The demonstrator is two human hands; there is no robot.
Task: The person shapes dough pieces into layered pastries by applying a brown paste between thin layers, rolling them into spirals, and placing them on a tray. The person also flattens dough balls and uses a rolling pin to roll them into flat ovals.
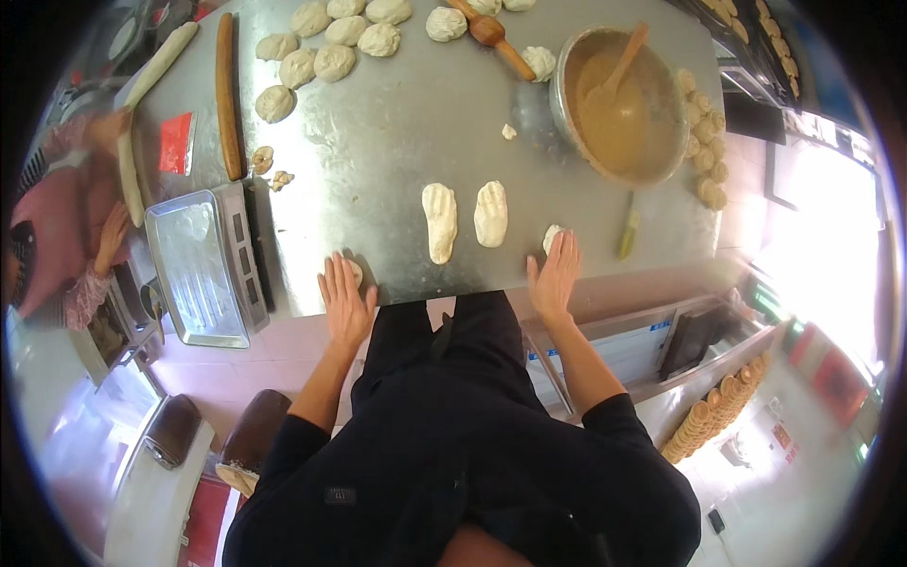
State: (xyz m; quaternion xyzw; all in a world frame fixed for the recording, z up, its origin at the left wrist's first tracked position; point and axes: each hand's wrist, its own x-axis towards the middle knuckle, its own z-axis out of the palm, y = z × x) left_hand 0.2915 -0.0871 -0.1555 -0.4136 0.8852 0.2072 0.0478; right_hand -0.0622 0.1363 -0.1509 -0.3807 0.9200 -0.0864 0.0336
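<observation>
My left hand [344, 306] lies flat over a small dough piece [356, 273] near the front edge of the metal table, fingers extended and thumb out to the side. Most of that piece is hidden under the fingers. Further right, my right hand [555, 281] is laid palm down on another dough piece [550, 237], whose far end shows past the fingertips. Between the hands lie two flattened oblong dough pieces, a longer one [440, 225] and a shorter one [491, 215], both bearing finger dents.
A large metal bowl [558, 92] holds brown paste and a wooden spatula [623, 60]. Dough balls [334, 62] and a rolling pin [489, 32] lie at the back. At left are a metal tray [195, 269], a wooden rod [228, 99] and a co-worker's hands on a dough rope [127, 166].
</observation>
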